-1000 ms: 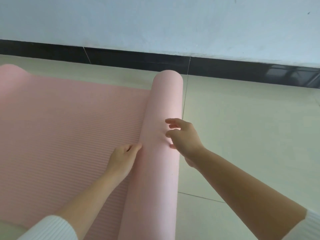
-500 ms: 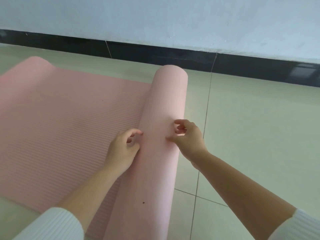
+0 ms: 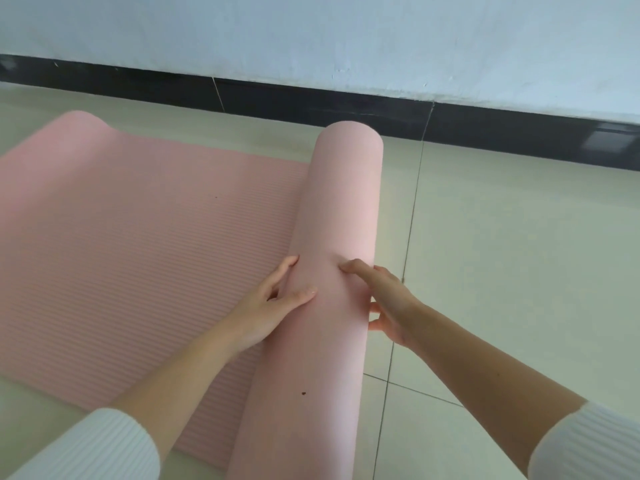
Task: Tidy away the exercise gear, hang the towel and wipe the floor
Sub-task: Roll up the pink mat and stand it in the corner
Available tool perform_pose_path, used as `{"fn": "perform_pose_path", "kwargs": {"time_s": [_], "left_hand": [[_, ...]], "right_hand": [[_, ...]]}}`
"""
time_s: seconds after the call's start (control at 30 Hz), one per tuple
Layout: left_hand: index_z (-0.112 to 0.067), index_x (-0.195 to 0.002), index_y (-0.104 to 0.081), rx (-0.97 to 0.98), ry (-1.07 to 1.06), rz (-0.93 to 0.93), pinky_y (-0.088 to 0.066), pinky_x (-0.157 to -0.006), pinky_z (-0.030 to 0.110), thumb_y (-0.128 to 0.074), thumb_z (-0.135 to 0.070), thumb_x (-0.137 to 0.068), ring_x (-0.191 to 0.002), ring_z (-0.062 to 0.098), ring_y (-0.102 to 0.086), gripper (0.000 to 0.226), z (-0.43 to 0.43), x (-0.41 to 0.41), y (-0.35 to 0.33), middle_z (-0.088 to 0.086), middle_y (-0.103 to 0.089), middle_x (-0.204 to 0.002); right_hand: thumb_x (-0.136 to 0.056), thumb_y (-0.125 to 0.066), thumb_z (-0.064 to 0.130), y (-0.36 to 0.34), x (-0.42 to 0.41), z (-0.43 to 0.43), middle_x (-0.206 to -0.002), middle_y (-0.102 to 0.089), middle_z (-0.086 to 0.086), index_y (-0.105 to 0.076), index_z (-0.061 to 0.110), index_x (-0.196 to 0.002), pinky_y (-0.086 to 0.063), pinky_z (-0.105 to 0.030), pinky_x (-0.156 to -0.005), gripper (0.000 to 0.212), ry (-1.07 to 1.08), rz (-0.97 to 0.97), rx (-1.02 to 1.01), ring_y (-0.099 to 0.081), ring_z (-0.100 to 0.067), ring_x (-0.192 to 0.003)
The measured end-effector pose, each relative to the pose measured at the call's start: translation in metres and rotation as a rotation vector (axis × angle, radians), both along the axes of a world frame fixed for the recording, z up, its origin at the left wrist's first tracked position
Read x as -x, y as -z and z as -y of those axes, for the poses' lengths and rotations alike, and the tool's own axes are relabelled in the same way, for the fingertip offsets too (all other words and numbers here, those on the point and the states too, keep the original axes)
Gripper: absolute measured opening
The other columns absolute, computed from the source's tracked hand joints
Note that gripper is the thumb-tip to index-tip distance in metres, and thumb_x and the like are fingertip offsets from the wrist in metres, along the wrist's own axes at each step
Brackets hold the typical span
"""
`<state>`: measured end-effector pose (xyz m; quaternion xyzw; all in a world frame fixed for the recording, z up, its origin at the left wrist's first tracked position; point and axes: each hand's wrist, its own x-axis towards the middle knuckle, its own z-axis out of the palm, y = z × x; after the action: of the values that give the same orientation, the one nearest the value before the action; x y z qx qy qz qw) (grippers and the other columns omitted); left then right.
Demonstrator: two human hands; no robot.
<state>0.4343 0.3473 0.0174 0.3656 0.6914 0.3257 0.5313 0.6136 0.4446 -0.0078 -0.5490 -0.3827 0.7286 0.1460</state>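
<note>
Here, a pink ribbed foam exercise mat [image 3: 138,258] is seen half-rolled on the pale tiled floor [image 3: 502,254]. Its roll is pressed between the left hand [image 3: 266,306] and right hand [image 3: 388,299], fingers extended rather than clenched, presumably so the coil is held tight.

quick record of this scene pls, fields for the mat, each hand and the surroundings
mat: pink mat, partly rolled, lying on the tiled floor
rolled part: thick roll at the mat's right end, its far end pointing toward the wall
flat part: ribbed surface spread out to the left of the roll
left hand: against the roll's left side, thumb on top, fingers fairly straight
right hand: fingers laid over the roll's upper right side
surroundings: white wall, black skirting
</note>
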Motion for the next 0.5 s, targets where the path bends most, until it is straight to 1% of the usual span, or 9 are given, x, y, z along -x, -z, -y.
{"fn": "perform_pose_path", "kwargs": {"time_s": [0.1,0.17,0.23,0.3,0.43,0.47,0.5], "left_hand": [[-0.059,-0.134,-0.034,-0.015,0.035,0.044,-0.050,-0.072,0.013,-0.068,-0.050,-0.080,-0.090,-0.011,-0.064,0.066,-0.005,-0.030,-0.003,-0.023,-0.060,-0.116],[-0.056,-0.138,-0.033,-0.028,0.067,0.062,-0.049,-0.068,0.010,-0.068,-0.045,-0.081,-0.088,-0.011,-0.064,0.068,-0.010,-0.054,-0.003,-0.025,-0.060,-0.111],[-0.052,-0.140,-0.032,-0.038,0.111,0.095,-0.049,-0.065,0.008,-0.069,-0.041,-0.083,-0.088,-0.009,-0.065,0.069,-0.015,-0.080,0.000,-0.022,-0.062,-0.111],[-0.052,-0.140,-0.031,-0.035,0.166,0.130,-0.051,-0.068,0.012,-0.069,-0.039,-0.084,-0.091,-0.006,-0.066,0.070,-0.020,-0.105,0.003,-0.018,-0.064,-0.114],[-0.056,-0.135,-0.032,-0.015,0.276,0.178,-0.056,-0.082,0.029,-0.070,-0.037,-0.083,-0.098,0.002,-0.067,0.067,-0.030,-0.162,0.011,-0.014,-0.065,-0.118],[-0.056,-0.134,-0.033,-0.009,0.310,0.192,-0.056,-0.082,0.031,-0.071,-0.036,-0.083,-0.099,0.003,-0.067,0.066,-0.032,-0.177,0.013,-0.014,-0.065,-0.118],[-0.056,-0.134,-0.033,-0.004,0.345,0.204,-0.056,-0.079,0.029,-0.071,-0.034,-0.084,-0.100,0.003,-0.067,0.067,-0.034,-0.193,0.015,-0.015,-0.065,-0.119]], "right_hand": [[-0.062,-0.075,0.051,-0.001,-0.034,-0.006,-0.114,-0.065,0.004,-0.054,0.025,-0.123,-0.056,-0.046,-0.084,0.070,-0.004,0.041,-0.012,-0.064,-0.022,-0.103],[-0.061,-0.074,0.052,-0.002,-0.063,-0.010,-0.114,-0.066,0.003,-0.057,0.027,-0.122,-0.056,-0.045,-0.084,0.068,0.003,0.073,-0.008,-0.064,-0.022,-0.103],[-0.064,-0.073,0.050,-0.006,-0.093,-0.013,-0.114,-0.065,0.001,-0.059,0.026,-0.120,-0.056,-0.044,-0.085,0.062,0.021,0.103,0.001,-0.064,-0.023,-0.103],[-0.070,-0.071,0.047,-0.013,-0.123,-0.014,-0.112,-0.065,-0.001,-0.061,0.025,-0.117,-0.056,-0.041,-0.083,0.053,0.035,0.134,0.003,-0.064,-0.023,-0.101],[-0.077,-0.068,0.042,-0.022,-0.189,-0.014,-0.104,-0.066,0.001,-0.064,0.024,-0.109,-0.055,-0.037,-0.080,0.037,0.087,0.185,-0.005,-0.064,-0.022,-0.095],[-0.077,-0.068,0.041,-0.023,-0.206,-0.013,-0.103,-0.067,0.001,-0.065,0.024,-0.107,-0.055,-0.037,-0.081,0.035,0.102,0.196,-0.004,-0.064,-0.022,-0.094],[-0.077,-0.068,0.040,-0.024,-0.225,-0.013,-0.102,-0.068,0.001,-0.066,0.024,-0.107,-0.055,-0.037,-0.082,0.034,0.118,0.208,-0.004,-0.064,-0.022,-0.095]]}}
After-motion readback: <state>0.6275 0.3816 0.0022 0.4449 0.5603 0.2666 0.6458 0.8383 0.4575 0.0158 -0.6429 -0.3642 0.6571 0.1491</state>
